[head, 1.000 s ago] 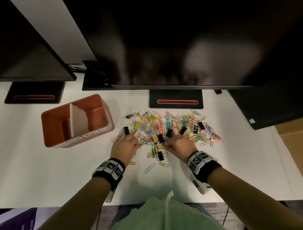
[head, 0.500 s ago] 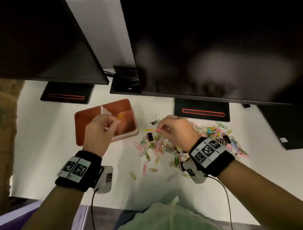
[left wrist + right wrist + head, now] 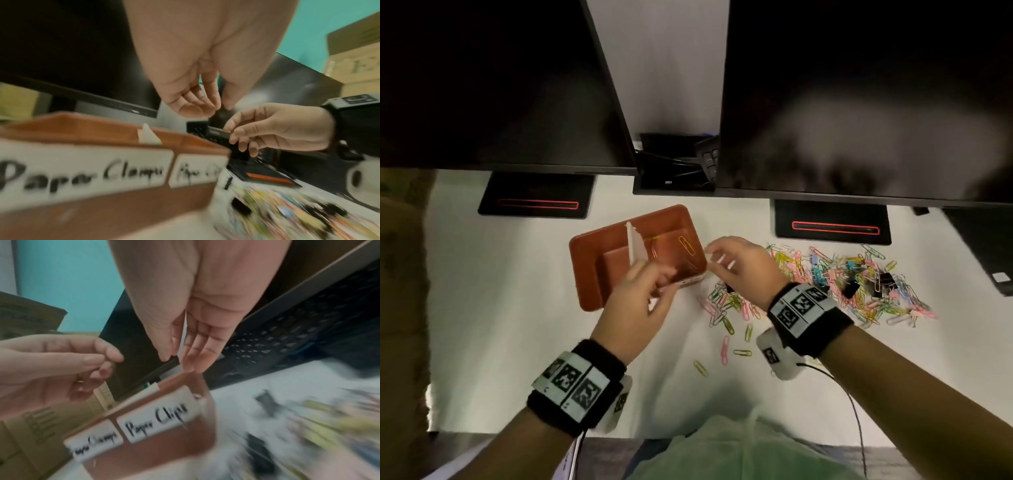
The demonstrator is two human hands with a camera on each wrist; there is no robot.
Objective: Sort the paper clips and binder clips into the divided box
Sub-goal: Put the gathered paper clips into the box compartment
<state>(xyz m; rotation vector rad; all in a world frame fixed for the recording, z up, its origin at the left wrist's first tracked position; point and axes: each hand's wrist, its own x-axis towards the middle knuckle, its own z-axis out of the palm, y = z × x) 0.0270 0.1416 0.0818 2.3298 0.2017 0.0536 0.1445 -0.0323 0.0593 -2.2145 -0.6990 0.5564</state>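
The brown divided box [image 3: 585, 270] stands left of centre, split by a white divider [image 3: 635, 246]. Its front labels read "Paper Clamps" [image 3: 82, 173] and "Paper Clips" [image 3: 156, 415]. Two or three paper clips [image 3: 686, 245] lie in the right compartment. My left hand [image 3: 664, 274] hovers over the box's front edge with loosely curled fingers, holding nothing that I can see. My right hand [image 3: 714, 255] hangs at the box's right rim, fingers nearly straight and empty in the right wrist view [image 3: 176, 360]. The mixed pile of coloured paper clips [image 3: 808, 270] and black binder clips [image 3: 851, 289] lies to the right.
Two dark monitors [image 3: 859, 102] overhang the back of the white table, with their stands [image 3: 832, 222] behind the box and the pile. A keyboard [image 3: 709, 159] sits between them. Loose clips [image 3: 724, 349] lie near my right wrist. A cardboard box [image 3: 400, 274] borders the left.
Both hands left the pile and came to the box. The left let a yellow clip go into the right compartment; the right no longer shows the clip it carried. My view swung left.
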